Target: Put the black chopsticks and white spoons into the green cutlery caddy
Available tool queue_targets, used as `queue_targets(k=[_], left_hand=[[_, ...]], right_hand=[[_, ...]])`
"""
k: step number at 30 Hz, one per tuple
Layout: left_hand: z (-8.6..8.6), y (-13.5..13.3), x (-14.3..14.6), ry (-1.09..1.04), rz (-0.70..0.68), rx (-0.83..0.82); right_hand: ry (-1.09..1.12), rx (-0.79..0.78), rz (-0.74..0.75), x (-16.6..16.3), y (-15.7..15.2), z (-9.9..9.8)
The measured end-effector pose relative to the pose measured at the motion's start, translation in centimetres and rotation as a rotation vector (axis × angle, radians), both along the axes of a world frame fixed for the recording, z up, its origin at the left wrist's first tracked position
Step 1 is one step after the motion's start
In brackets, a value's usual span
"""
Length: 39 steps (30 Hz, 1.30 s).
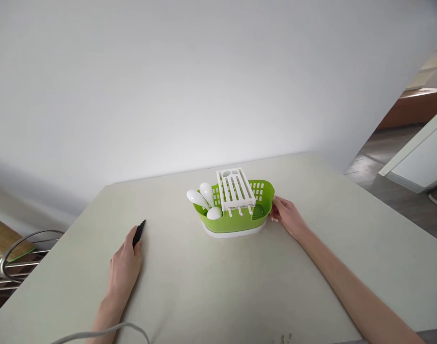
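Note:
A green cutlery drainer (pixel 236 223) with perforated walls and a white base tray (pixel 233 234) stands on the table. A slotted white rack (pixel 236 187) with small hooks at its front sits across its top. Three white spoons (pixel 206 192) stand bowl-up in its left end. My right hand (pixel 286 215) grips the drainer's right end, its fingertips partly hidden around the rim. Well to the left of the drainer, my left hand (pixel 127 253) is closed around a bundle of black chopsticks (pixel 138 233). Only their far ends show past the fingers.
The pale table (pixel 204 291) meets a white wall (pixel 211 86) behind. A grey cable (pixel 100 330) crosses the bottom left near my left forearm. Beyond the left edge is a metal wire rack (pixel 21 267) with a wooden board (pixel 5 237). Floor (pixel 394 165) shows at the right.

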<state>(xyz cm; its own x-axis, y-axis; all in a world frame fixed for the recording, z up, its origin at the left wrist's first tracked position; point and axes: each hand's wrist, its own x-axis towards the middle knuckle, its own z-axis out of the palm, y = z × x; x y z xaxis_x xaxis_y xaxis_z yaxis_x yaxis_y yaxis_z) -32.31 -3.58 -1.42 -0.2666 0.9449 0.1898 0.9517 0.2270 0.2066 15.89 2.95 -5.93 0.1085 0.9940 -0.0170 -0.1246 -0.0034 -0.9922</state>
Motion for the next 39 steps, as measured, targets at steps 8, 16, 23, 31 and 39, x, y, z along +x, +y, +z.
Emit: queue_targets(k=[8,16,23,31,39], left_hand=[[-0.4,0.0,-0.8,0.003,-0.037,0.014],[2.5,0.1,3.7,-0.18,-0.38,0.258],[6.6,1.5,11.7,-0.487,-0.644,0.16],[8.9,6.9,14.8,-0.569,-0.852,-0.063],[10.6,7.6,16.4,-0.503,-0.848,-0.017]], right_hand=[[-0.009,0.008,-0.007,-0.1,-0.2,0.2],[-0.029,0.01,-0.007,0.1,0.0,-0.7],[-0.047,0.022,-0.005,0.1,-0.1,-0.5],[-0.051,0.031,-0.001,0.1,-0.4,0.4],[-0.054,0.028,0.005,0.1,-0.5,0.9]])
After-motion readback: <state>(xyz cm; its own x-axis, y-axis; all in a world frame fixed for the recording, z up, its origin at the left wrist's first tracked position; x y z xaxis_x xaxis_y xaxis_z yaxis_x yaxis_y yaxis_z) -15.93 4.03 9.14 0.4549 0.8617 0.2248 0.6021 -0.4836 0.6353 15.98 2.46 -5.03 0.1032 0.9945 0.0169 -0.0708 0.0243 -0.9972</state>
